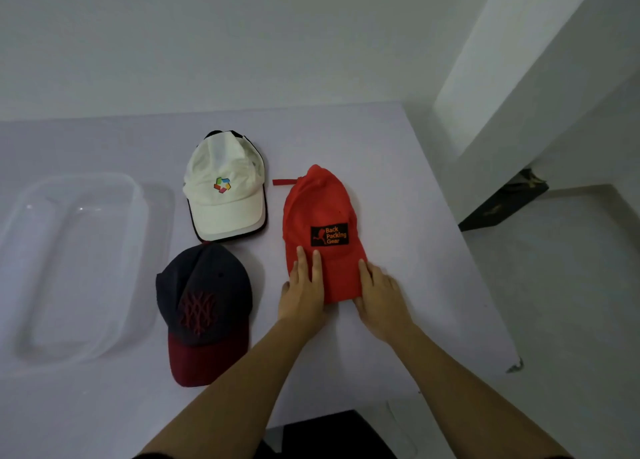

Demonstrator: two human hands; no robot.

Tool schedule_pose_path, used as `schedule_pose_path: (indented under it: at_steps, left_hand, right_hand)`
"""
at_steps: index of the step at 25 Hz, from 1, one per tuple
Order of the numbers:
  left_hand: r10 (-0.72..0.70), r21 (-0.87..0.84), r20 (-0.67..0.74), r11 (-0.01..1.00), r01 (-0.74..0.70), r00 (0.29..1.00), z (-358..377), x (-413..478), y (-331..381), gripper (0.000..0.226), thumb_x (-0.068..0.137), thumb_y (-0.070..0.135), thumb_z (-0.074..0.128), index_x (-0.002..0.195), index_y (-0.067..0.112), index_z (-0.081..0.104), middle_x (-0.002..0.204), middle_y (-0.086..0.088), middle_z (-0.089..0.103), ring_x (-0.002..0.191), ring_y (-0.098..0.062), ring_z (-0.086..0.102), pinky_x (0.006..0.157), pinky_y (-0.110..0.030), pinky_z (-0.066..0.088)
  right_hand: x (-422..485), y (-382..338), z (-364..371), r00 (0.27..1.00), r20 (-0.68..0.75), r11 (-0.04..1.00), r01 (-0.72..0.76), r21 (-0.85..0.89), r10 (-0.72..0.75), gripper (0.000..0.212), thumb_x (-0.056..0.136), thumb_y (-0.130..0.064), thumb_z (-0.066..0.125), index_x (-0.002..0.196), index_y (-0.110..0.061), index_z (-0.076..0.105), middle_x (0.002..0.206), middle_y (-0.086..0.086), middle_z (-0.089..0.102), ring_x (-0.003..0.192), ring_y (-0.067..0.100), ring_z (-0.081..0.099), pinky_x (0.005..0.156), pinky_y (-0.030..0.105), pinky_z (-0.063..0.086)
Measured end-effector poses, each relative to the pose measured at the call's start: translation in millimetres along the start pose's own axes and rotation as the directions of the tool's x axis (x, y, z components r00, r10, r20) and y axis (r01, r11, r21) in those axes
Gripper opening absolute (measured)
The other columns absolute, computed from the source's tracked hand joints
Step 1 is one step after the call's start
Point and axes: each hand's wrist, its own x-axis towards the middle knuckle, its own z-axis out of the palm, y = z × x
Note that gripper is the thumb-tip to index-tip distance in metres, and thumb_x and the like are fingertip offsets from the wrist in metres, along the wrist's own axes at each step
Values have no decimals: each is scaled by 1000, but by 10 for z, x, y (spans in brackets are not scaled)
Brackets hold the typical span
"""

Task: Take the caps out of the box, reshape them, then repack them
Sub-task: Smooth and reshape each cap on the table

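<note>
Desk (398,181): pale, set against a white wall, carrying everything below
Box (138,195): clear plastic, at the desk's left side, well apart from the hands
Arms: both bare, reaching forward from the near edge and converging on the red cap
Red cap (322,209): flat on the desk at right, black patch up, brim end towards the person, out of the box
Dark cap (204,296): maroon brim towards the person, left of the red cap, just in front of the white one
White cap (221,188): dark-edged, lying farther back
Left hand (303,292): palm down, fingers straight and close together, pressing on the red cap's near left part
Right hand (379,292): palm down, fingers fairly straight, resting against the red cap's near right edge
Strap (284,182): red, sticking out left from the red cap's far end
</note>
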Motion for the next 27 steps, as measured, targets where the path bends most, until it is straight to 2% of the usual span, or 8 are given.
schedule_pose_path:
  at_steps: [2,5,7,10,16,19,23,27]
  left_hand:
    - [-57,40,-43,997,59,997,15,33,34,84,94,29,45,147,10,-18,155,-23,-14,145,-35,9,113,-46,26]
    - [-117,-7,-84,993,117,990,45,15,56,70,99,27,32,147,10,-16,157,-22,-9,146,-35,4,116,-45,20]
    - [-108,-9,-85,994,108,991,58,-42,25,68,100,25,30,147,10,-17,157,-22,-8,146,-35,2,116,-45,19]
    - [-68,20,-71,997,70,995,56,-203,6,67,101,23,28,146,8,-18,157,-21,-9,146,-36,0,117,-44,19]
    - [-82,-74,-44,994,79,996,-157,-268,-237,73,99,18,37,146,7,-18,157,-17,-12,147,-30,-2,116,-40,22]
    - [-22,-180,-49,984,12,999,-267,-273,-316,74,98,16,40,147,7,-14,159,-15,-6,147,-28,2,117,-39,24]
    - [-70,-572,-89,821,7,994,-299,-394,-244,63,99,23,37,150,22,-1,154,-5,26,130,-15,38,107,-30,33]
    - [-120,-755,-68,655,28,990,-382,-442,-71,55,101,16,32,150,19,7,142,-9,41,112,-8,41,94,-20,31]
  right_hand:
    - [-4,-91,-25,997,-73,998,-5,-61,0,55,82,-31,45,124,3,55,112,19,66,92,31,67,79,41,55]
    - [-15,-175,-86,994,-110,997,-9,-82,0,54,75,-27,67,120,0,58,105,15,68,89,28,68,80,42,55]
    - [13,-175,-109,994,-113,999,-11,-44,6,63,68,-21,74,124,1,54,109,17,66,96,31,66,85,42,54]
    - [85,-207,-115,993,-113,999,-25,35,29,62,75,-18,64,131,2,46,123,20,60,109,33,61,93,43,50]
    - [-53,-380,-38,991,-132,999,-34,5,35,68,52,-3,83,116,6,59,108,19,70,92,30,71,73,39,58]
    - [-103,-500,-123,983,-175,986,-15,166,45,63,76,-2,62,136,0,42,128,16,59,108,34,61,87,42,53]
    - [-127,-666,-256,977,-138,901,-88,426,161,54,89,-14,45,142,-15,37,121,13,62,106,36,59,86,44,50]
    - [-137,-863,-340,951,-180,773,-86,628,252,38,92,-14,48,130,-12,52,109,13,69,95,33,65,84,40,52]
